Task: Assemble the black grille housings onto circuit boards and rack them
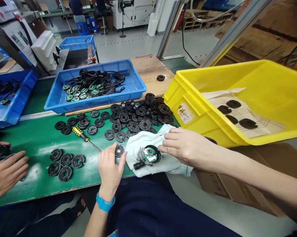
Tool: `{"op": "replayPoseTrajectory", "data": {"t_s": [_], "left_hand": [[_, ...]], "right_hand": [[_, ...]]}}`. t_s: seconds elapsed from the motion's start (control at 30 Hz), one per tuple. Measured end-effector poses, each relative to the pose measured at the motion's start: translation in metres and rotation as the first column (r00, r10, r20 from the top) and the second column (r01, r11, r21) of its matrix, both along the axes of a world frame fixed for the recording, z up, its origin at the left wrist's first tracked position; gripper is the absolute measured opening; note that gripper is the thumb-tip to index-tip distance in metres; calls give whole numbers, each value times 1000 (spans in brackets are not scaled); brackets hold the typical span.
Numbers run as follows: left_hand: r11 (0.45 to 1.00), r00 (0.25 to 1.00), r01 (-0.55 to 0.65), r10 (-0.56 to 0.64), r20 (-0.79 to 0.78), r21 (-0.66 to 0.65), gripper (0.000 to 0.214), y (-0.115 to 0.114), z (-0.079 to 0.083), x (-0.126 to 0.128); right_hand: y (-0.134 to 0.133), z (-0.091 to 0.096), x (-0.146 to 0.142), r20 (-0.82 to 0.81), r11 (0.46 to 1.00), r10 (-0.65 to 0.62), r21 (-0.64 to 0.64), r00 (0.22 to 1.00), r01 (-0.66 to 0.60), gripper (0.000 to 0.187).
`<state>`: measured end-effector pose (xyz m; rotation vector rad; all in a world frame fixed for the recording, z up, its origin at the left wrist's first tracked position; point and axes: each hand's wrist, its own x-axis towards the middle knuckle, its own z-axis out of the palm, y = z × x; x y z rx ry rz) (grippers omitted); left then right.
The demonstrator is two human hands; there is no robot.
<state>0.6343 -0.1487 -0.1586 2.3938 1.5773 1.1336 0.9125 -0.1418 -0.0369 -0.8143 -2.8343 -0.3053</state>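
My left hand (110,167) rests on the green mat (37,141), fingers pinched on a black slotted disc (119,150). My right hand (186,145) reaches in from the right, and its fingertips touch the rim of a round black assembly with a green circuit board (148,154). That assembly lies on a white cloth (148,144) at the mat's front edge. A yellow-and-black screwdriver (83,136) lies just left of my left hand. A heap of black discs (138,117) sits behind the cloth.
A tilted yellow bin (237,98) with several black parts stands at the right on a cardboard box. A blue tray (94,85) of cabled boards sits behind the discs, another blue tray (10,95) at far left. Another person's hand (5,172) rests at the left edge.
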Motion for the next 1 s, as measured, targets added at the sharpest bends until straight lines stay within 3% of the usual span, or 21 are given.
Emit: {"op": "replayPoseTrajectory", "data": {"t_s": [0.13,0.27,0.43,0.57,0.67,0.8,0.9,1.0], "left_hand": [[988,944,-156,147,-296,-4,68,1,-8,-5],[975,905,-220,191,-379,-32,68,3,-11,2],[974,945,-177,127,-301,-144,52,11,-15,-8],[975,991,-127,118,-62,-181,44,14,-5,-19],[993,985,-25,45,168,-118,46,5,24,-12],[951,925,302,-277,259,-62,60,-10,64,19],[900,879,430,-401,257,-68,58,-8,74,41],[876,867,471,-440,234,-99,52,1,71,50]], "right_hand": [[2,-4,1,-39,999,33,27,999,-32,47],[3,-7,1,-55,998,42,40,998,-40,47],[4,-7,1,-52,999,34,24,998,-33,42],[4,-6,3,5,1000,14,11,1000,-14,34],[5,-5,3,27,1000,14,-9,1000,-14,32],[6,-4,1,32,1000,21,-16,999,-21,32],[6,-4,0,18,1000,16,-14,1000,-16,33],[5,-3,0,-1,1000,5,-25,1000,-5,32]]}}
